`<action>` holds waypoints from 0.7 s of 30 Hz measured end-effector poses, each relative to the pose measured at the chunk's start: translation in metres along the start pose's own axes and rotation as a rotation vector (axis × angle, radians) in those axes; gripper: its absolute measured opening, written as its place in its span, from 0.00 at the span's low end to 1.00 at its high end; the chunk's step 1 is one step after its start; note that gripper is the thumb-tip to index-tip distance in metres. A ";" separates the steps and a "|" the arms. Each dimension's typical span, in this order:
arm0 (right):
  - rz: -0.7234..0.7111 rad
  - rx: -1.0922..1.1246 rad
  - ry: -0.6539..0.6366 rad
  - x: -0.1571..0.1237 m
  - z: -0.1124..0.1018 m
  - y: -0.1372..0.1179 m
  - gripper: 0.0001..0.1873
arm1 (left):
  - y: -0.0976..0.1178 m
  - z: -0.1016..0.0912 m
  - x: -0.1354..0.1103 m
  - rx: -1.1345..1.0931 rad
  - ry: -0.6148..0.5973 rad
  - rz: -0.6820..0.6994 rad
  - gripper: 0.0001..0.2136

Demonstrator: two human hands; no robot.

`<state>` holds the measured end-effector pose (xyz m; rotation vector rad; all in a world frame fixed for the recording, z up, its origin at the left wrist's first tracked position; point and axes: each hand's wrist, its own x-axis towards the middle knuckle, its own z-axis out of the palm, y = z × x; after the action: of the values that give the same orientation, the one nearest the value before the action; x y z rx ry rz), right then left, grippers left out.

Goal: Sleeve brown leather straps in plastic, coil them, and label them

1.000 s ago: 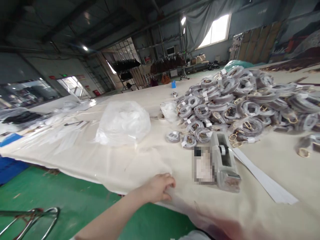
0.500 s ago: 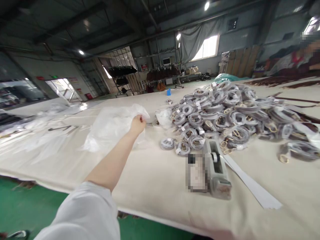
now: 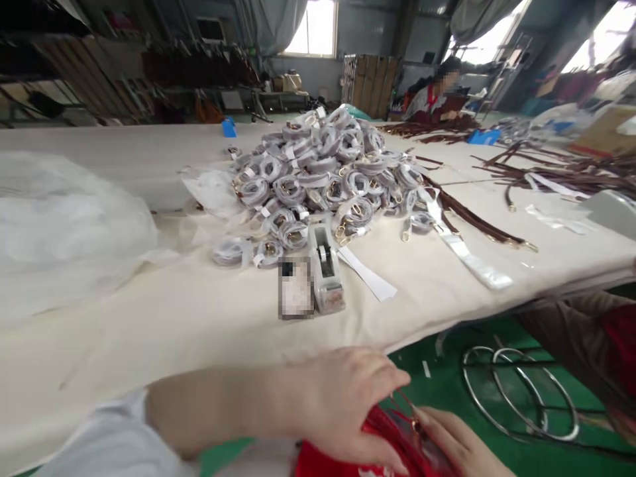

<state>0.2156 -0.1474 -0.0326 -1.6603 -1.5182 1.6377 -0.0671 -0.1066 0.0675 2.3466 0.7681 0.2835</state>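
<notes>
My left hand (image 3: 350, 404) is low in the middle, slightly blurred. Its thumb and fingers are apart over a red fabric item (image 3: 320, 457) with some white marking, and I cannot make out what kind of item it is. To its right, my right hand (image 3: 454, 440) has its fingers closed at the edge of the red item, by a thin red cord and a small metal piece. Part of the right hand is cut off by the frame. On the table (image 3: 163, 338) beyond lie a tape dispenser (image 3: 326, 271) and, beside it, a pixelated phone-like object (image 3: 297, 288).
A heap of coiled, wrapped straps (image 3: 318, 172) with gold clips fills the table's middle. Clear plastic bags (image 3: 69, 225) lie left, white paper strips (image 3: 370, 275) and brown straps (image 3: 477, 222) right. Metal rings (image 3: 517, 397) stand near the floor; a person (image 3: 430, 99) is behind the table.
The view has swung right and down. My left hand has let go of the plastic bag and come back to the red item by the table's front edge. My right hand has come into view.
</notes>
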 end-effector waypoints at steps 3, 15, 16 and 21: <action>-0.011 -0.011 -0.064 0.004 0.022 -0.026 0.23 | -0.014 0.059 0.056 -0.030 -0.282 -0.066 0.42; 0.040 0.591 0.250 -0.009 0.015 0.024 0.21 | -0.065 0.099 0.112 -0.451 -0.530 -0.141 0.19; 0.034 0.572 0.261 -0.009 0.016 0.027 0.20 | -0.065 0.100 0.110 -0.530 -0.527 -0.163 0.19; -0.045 0.477 0.221 -0.008 0.010 0.031 0.20 | -0.071 0.109 0.107 -1.094 -0.689 -0.419 0.26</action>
<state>0.2218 -0.1696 -0.0570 -1.4699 -0.9576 1.5756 0.0283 -0.0550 -0.0612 1.0869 0.5193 -0.2454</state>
